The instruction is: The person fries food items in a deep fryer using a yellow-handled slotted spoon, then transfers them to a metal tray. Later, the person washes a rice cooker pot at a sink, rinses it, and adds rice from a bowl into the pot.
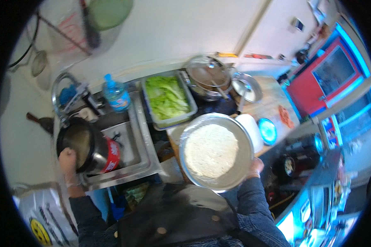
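Observation:
My left hand (pixel 68 161) is closed on the dark rim of a deep metal pot (pixel 99 153) with a red label on its side. The pot leans over in the sink (pixel 150 158), and its inside looks cloudy tan. My right hand (pixel 255 167) grips the edge of a large round metal bowl (pixel 246 148), its fingers partly hidden behind the rim. A wide, pale mass of dough or batter (pixel 210 151) lies in the bowl. The bowl is in front of my body, at the near edge of the counter.
A curved faucet (pixel 55 96) rises over the sink, beside a blue-capped plastic bottle (pixel 116 95). Behind the bowl stand a tub (pixel 192 111) of green lettuce, a lidded pot (pixel 206 92) and a smaller pan (pixel 257 88). A wooden counter (pixel 272 96) runs right toward a red door (pixel 313 88).

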Motion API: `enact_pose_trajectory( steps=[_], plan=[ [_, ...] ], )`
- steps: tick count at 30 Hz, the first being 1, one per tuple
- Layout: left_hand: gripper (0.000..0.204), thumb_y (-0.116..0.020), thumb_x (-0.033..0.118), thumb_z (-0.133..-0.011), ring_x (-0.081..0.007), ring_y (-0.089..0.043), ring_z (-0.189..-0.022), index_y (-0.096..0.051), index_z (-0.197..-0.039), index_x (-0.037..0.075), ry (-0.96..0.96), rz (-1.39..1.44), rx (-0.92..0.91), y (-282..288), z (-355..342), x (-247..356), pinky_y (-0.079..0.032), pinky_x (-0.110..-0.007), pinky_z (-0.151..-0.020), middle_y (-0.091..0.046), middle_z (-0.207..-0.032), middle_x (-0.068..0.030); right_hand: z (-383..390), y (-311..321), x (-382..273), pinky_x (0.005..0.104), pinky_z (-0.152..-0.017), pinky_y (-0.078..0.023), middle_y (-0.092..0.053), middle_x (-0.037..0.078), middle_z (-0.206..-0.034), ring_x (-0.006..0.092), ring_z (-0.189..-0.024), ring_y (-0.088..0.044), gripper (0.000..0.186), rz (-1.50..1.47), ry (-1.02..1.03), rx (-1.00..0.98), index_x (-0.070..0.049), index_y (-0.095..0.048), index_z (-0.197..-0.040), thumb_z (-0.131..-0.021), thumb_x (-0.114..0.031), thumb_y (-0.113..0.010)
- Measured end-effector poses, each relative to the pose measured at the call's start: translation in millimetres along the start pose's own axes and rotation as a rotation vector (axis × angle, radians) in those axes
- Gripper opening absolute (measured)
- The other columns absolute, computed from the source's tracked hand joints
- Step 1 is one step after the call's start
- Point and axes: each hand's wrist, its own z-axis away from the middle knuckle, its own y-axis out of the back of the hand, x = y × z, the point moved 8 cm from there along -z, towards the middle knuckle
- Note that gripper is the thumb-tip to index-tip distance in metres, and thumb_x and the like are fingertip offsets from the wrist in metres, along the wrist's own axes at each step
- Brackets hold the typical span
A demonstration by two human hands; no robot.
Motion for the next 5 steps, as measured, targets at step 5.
enact_pose_trajectory(
  steps=[5],
  plan=[
    [0.025,-0.06,0.022,-0.083,-0.0394,-0.047,-0.066,-0.052,-0.074,0.0,-0.035,-0.094,0.193,22.2,5.9,2.1,-0.043,-0.04,-0.061,-0.053,-0.074,-0.0216,1.2,-57.9,-70.6,0.0293,-0.086,-0.047,-0.064,0.012,-0.112,0.0152,-0.105,-0.059,0.04,1.113,0.319,-0.57,-0.009,-0.057,-0.123,-0.094,-0.028,-0.037]
  ],
)
